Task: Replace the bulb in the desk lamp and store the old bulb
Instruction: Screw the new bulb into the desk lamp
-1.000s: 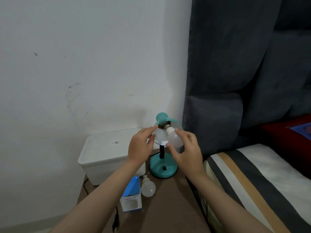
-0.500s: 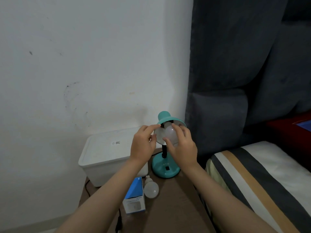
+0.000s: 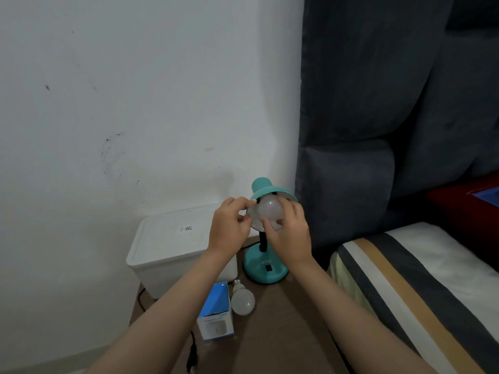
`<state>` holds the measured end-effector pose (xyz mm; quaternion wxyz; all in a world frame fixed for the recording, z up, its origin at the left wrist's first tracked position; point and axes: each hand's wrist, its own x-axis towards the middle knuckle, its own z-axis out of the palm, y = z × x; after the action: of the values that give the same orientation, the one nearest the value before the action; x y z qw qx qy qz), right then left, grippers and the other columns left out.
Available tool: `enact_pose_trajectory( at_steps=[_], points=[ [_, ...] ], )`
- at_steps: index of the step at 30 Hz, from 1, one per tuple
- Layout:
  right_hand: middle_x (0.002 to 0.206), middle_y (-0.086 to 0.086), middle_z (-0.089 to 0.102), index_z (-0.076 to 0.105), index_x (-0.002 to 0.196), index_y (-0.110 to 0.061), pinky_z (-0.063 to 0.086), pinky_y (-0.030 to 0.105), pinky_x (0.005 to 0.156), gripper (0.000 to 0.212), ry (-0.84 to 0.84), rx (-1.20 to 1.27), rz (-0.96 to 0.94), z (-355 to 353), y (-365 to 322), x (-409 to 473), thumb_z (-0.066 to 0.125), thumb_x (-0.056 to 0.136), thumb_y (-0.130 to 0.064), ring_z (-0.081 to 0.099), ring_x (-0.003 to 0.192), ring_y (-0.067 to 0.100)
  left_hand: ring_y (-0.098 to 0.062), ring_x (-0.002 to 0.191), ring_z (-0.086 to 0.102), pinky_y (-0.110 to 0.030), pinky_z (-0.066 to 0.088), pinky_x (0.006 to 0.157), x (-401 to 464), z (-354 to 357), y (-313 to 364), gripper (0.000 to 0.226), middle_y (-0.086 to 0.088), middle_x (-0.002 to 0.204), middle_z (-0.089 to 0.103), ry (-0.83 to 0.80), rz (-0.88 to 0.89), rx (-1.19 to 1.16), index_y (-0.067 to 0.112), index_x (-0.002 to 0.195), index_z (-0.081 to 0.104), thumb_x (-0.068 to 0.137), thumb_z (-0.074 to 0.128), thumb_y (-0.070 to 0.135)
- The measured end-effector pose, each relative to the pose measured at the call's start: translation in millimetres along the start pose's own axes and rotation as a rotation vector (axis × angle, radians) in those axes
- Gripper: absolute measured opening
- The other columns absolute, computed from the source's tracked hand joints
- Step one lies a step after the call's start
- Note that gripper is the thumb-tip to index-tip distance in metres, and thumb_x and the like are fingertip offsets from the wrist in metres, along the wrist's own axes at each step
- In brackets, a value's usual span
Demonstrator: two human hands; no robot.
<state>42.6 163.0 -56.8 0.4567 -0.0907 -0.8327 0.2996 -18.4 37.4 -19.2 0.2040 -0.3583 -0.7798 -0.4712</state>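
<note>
A teal desk lamp [image 3: 266,271] stands on the brown bedside table, its shade [image 3: 263,187] tilted toward me. A white bulb [image 3: 270,211] sits inside the shade. My right hand [image 3: 290,233] wraps its fingers around that bulb from below and the right. My left hand [image 3: 229,228] pinches the shade's left rim. A second white bulb [image 3: 242,300] lies on the table in front of the lamp base, next to a blue and white bulb box [image 3: 216,310].
A white lidded plastic bin [image 3: 172,247] stands left of the lamp against the wall. A black cord and plug [image 3: 192,357] trail over the table's front left. A dark padded headboard [image 3: 378,130] and a striped bed [image 3: 410,287] are on the right.
The bulb went from tilted outside the shade, its screw base showing, to sitting up inside the shade. My right hand followed it upward; my left hand stayed on the rim.
</note>
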Motion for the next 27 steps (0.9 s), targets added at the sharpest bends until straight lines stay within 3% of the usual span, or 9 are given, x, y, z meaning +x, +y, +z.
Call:
enact_pose_trajectory(
  at_steps=[4, 8, 12, 16, 19, 22, 27],
  points=[
    [0.11, 0.012, 0.046, 0.052, 0.125, -0.013, 0.057, 0.03, 0.065, 0.051, 0.043, 0.023, 0.003, 4, -6, 0, 0.073, 0.079, -0.024, 0.059, 0.084, 0.02, -0.017, 0.072, 0.062, -0.015, 0.052, 0.065, 0, -2, 0, 0.035, -0.01, 0.089, 0.064, 0.004, -0.021, -0.022, 0.016, 0.096, 0.068, 0.074, 0.058, -0.01],
    [0.116, 0.015, 0.048, 0.055, 0.122, -0.017, 0.058, 0.031, 0.07, 0.046, 0.036, 0.034, -0.057, 5, -1, -5, 0.072, 0.079, -0.014, 0.058, 0.092, 0.022, -0.009, 0.073, 0.061, -0.007, 0.048, 0.064, 0, -4, 1, 0.035, -0.011, 0.091, 0.064, 0.005, -0.027, -0.036, 0.014, 0.097, 0.068, 0.075, 0.058, -0.011],
    [0.115, 0.014, 0.05, 0.054, 0.124, -0.016, 0.057, 0.035, 0.069, 0.047, 0.028, 0.059, -0.019, 4, 1, -9, 0.067, 0.079, -0.006, 0.058, 0.083, 0.016, -0.011, 0.076, 0.062, -0.013, 0.052, 0.067, -1, -4, -1, 0.035, -0.01, 0.093, 0.064, 0.001, -0.029, -0.052, 0.015, 0.097, 0.068, 0.076, 0.058, -0.01],
    [0.096, 0.011, 0.063, 0.052, 0.11, -0.007, 0.054, 0.031, 0.059, 0.045, 0.066, 0.045, 0.102, 3, -3, -5, 0.073, 0.078, -0.031, 0.062, 0.073, 0.021, -0.017, 0.075, 0.064, -0.021, 0.055, 0.068, -1, -3, -1, 0.035, -0.01, 0.092, 0.064, -0.001, -0.028, -0.039, 0.015, 0.097, 0.068, 0.076, 0.057, -0.01],
    [0.089, 0.012, 0.062, 0.048, 0.104, -0.006, 0.052, 0.033, 0.048, 0.049, 0.069, -0.044, 0.128, 7, -6, -4, 0.071, 0.078, -0.042, 0.064, 0.067, 0.028, -0.019, 0.075, 0.063, -0.027, 0.055, 0.067, -3, -3, -1, 0.035, -0.01, 0.091, 0.064, 0.001, -0.019, -0.032, 0.015, 0.098, 0.067, 0.075, 0.057, -0.01],
    [0.1, 0.011, 0.051, 0.05, 0.111, -0.009, 0.048, 0.028, 0.045, 0.049, 0.11, -0.075, 0.078, 9, -6, -7, 0.071, 0.079, -0.039, 0.06, 0.068, 0.024, -0.019, 0.073, 0.063, -0.028, 0.055, 0.067, -4, -2, -2, 0.034, -0.01, 0.091, 0.064, 0.008, -0.022, -0.03, 0.015, 0.096, 0.067, 0.075, 0.058, -0.01],
    [0.12, 0.015, 0.044, 0.051, 0.12, -0.019, 0.057, 0.035, 0.055, 0.042, 0.044, -0.045, -0.115, 10, 2, -15, 0.067, 0.082, -0.013, 0.058, 0.081, 0.024, -0.022, 0.071, 0.064, -0.025, 0.054, 0.066, -5, 0, 0, 0.032, -0.011, 0.09, 0.063, 0.023, -0.022, -0.023, 0.014, 0.095, 0.067, 0.075, 0.058, -0.01]
  ],
)
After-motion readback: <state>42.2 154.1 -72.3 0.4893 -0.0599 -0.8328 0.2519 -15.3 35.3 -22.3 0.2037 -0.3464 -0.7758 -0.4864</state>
